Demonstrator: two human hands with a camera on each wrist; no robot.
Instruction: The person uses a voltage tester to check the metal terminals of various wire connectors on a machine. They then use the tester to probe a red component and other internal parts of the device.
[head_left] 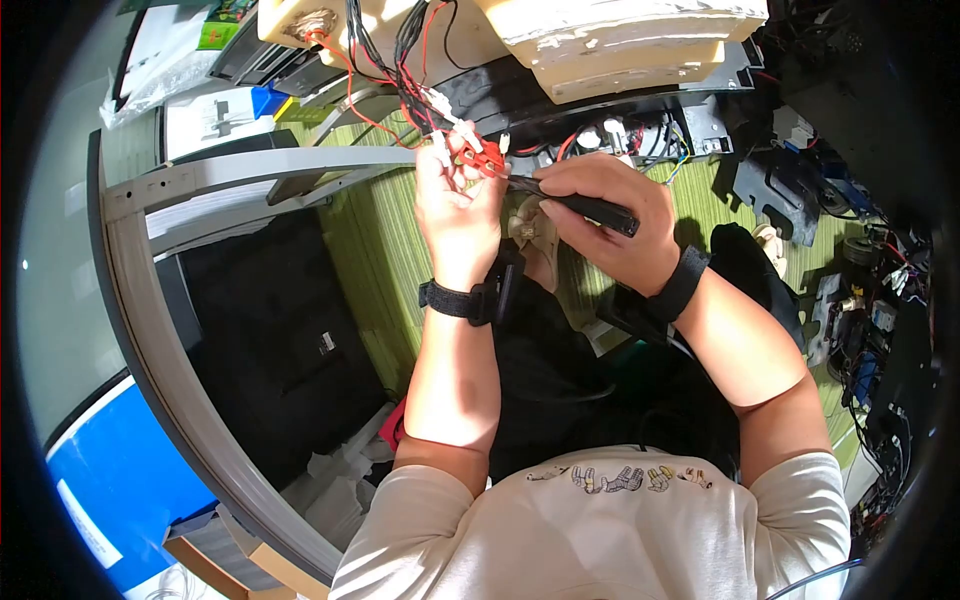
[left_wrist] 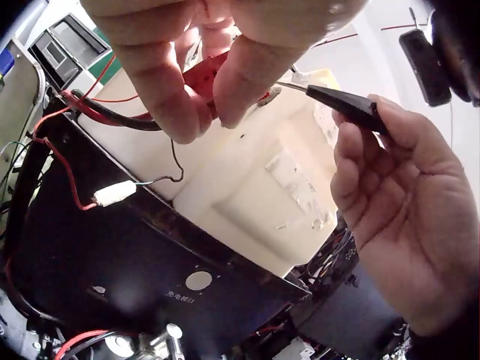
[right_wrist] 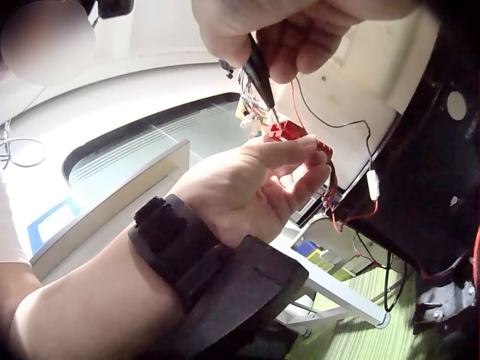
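Note:
My left hand (head_left: 458, 215) pinches a red connector (right_wrist: 285, 132) between thumb and fingers, with red and black wires (left_wrist: 112, 116) running out of it. In the left wrist view the fingertips cover much of the connector. The right hand (head_left: 615, 205) grips a black-handled tool (left_wrist: 349, 109) with a thin, pointed metal tip. That tip is right at the open end of the connector in the right wrist view. White connectors (head_left: 440, 148) on other wires hang close by the left fingers.
A cream housing (left_wrist: 277, 180) and a black panel (left_wrist: 142, 255) stand by the hands. One white inline connector (left_wrist: 115, 193) hangs on a red and black wire. A metal frame (head_left: 250, 170) runs at the left, above a green striped floor (head_left: 365, 260). Wired parts (head_left: 880, 320) crowd the right side.

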